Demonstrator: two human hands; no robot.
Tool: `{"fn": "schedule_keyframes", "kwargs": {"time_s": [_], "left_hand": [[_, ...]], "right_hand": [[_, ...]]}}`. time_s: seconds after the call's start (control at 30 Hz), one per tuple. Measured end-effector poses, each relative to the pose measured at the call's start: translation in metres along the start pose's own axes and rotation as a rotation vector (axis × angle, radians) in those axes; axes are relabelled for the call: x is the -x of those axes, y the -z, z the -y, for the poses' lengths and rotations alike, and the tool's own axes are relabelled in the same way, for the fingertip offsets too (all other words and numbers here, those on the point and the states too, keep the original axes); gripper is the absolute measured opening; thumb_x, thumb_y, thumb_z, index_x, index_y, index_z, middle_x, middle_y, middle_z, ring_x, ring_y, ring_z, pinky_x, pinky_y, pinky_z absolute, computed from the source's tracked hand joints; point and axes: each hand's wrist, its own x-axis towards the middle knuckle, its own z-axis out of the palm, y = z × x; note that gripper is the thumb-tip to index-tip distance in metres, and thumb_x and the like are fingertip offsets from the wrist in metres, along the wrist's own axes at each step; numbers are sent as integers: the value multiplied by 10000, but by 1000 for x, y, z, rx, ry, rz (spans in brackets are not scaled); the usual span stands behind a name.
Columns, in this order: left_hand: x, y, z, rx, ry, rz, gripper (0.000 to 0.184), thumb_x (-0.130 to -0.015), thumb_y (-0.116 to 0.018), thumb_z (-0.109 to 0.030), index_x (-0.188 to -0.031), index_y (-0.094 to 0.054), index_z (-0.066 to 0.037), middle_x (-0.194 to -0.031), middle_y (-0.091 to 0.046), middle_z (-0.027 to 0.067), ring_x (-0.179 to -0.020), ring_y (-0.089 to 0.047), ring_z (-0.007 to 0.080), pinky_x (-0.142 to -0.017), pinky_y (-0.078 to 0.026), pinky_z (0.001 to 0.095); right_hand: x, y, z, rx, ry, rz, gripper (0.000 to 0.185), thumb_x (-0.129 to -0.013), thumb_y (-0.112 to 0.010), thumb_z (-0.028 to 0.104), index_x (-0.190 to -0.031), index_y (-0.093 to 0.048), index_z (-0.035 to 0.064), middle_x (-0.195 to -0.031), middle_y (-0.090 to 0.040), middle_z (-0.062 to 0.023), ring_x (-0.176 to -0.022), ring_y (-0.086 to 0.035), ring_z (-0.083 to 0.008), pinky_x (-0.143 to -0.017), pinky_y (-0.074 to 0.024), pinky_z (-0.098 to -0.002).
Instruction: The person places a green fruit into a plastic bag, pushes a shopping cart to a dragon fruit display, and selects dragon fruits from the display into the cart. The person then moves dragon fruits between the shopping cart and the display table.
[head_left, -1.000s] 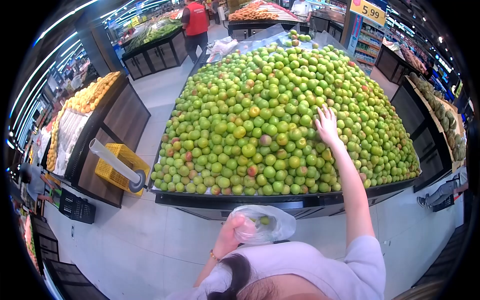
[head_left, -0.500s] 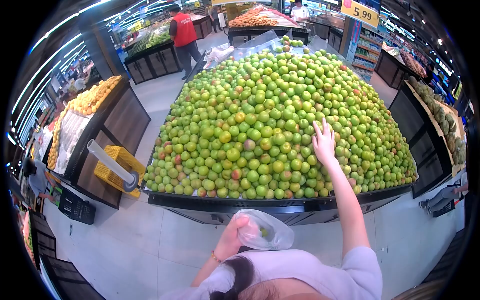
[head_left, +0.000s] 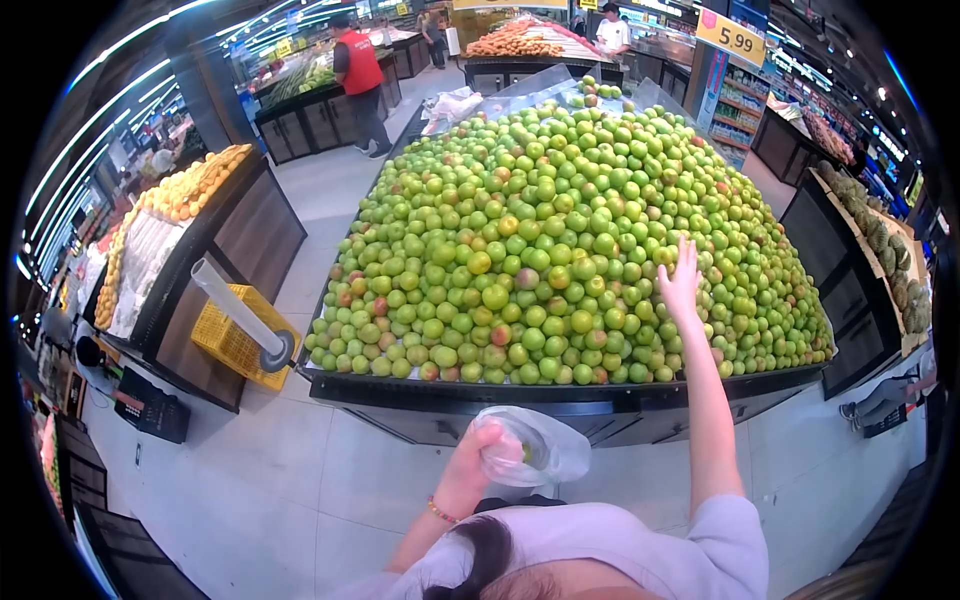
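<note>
Six o'clock: left hand clamps bag, to hold it open, I judge; three: right hand splayed at green fruit.

Right hand farther right, lower over green fruit; red-vested person farther left

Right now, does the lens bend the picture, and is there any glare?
Head view: strong fisheye bending, with black corners; head view, upper left: ceiling lights glare as white streaks; head view, centre: the green fruit is brightly lit.
</note>
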Motion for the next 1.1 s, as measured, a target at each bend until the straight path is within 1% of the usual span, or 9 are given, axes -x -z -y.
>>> {"fn": "schedule_keyframes", "kwargs": {"time_s": [0.07, 0.17, 0.27, 0.4, 0.53, 0.57, 0.77, 0.97, 1.1], "left_hand": [[13, -20, -7, -109, -36, -144, 205, -827, -548, -241, -761, -543, -47, -661, -542, 30, -599, -533, 145, -555, -443, 279], [12, 24, 4, 109, 17, 191, 214, -834, -566, -220, -916, -560, -22, -771, -589, 29, -674, -567, 99, -627, -467, 226], [32, -22, -15, -108, 98, 8, 254, -832, -579, -245, -957, -555, -25, -815, -586, 13, -718, -555, 73, -648, -451, 205], [39, -21, 4, -136, 231, 105, 330, -822, -608, -255, -1041, -534, -20, -836, -578, -9, -738, -540, 52, -643, -435, 194], [39, -1, 25, -166, 474, 311, 387, -744, -693, -207, -1051, -550, -20, -924, -592, 18, -800, -558, 69, -696, -456, 212], [40, -4, 30, -93, 488, 373, 232, -789, -672, -193, -940, -554, -62, -770, -556, -37, -643, -493, 12, -508, -356, 161], [58, -23, 48, 81, 653, 322, 168, -785, -680, -205, -812, -549, -105, -624, -472, -77, -526, -408, 7, -456, -310, 187], [49, -24, 53, -83, 622, 298, 222, -741, -699, -173, -891, -579, -61, -737, -586, -15, -628, -548, 54, -551, -434, 200], [31, -14, 46, -193, 361, 204, 361, -705, -686, -197, -978, -575, 12, -865, -629, 70, -734, -611, 135, -660, -499, 259]], "right_hand": [[24, 53, 49, -402, 213, -70, 402, -840, -516, 125, -1232, -474, 44, -1269, -462, -159, -1185, -437, -280, -998, -337, -419], [102, 135, 131, -1146, 79, 829, 189, -823, -440, 24, -811, -626, -7, -833, -647, -87, -796, -617, -149, -689, -490, -274], [183, 120, 174, -811, 426, 1536, 213, -855, -491, 133, -960, -617, -3, -903, -659, -139, -842, -631, -218, -778, -483, -340], [278, 37, 156, -275, 278, 1420, 258, -841, -522, 213, -978, -606, 11, -900, -648, -180, -846, -628, -274, -776, -473, -366], [300, 36, 155, -514, -41, 1391, 269, -836, -527, 225, -982, -602, 12, -891, -645, -183, -838, -627, -278, -768, -473, -367], [306, 35, 153, -593, -88, 1378, 272, -835, -528, 228, -983, -602, 13, -889, -645, -184, -836, -627, -279, -766, -473, -367], [346, 58, 144, -992, -248, 1348, 290, -829, -535, 247, -990, -597, 14, -876, -642, -187, -824, -626, -285, -753, -472, -368], [352, 66, 130, -1120, -248, 1315, 309, -822, -543, 265, -997, -592, 15, -862, -638, -191, -812, -625, -291, -741, -472, -370], [328, 54, 120, -870, 55, 1221, 322, -818, -548, 278, -1001, -588, 16, -854, -636, -193, -804, -625, -295, -732, -472, -371]]}}
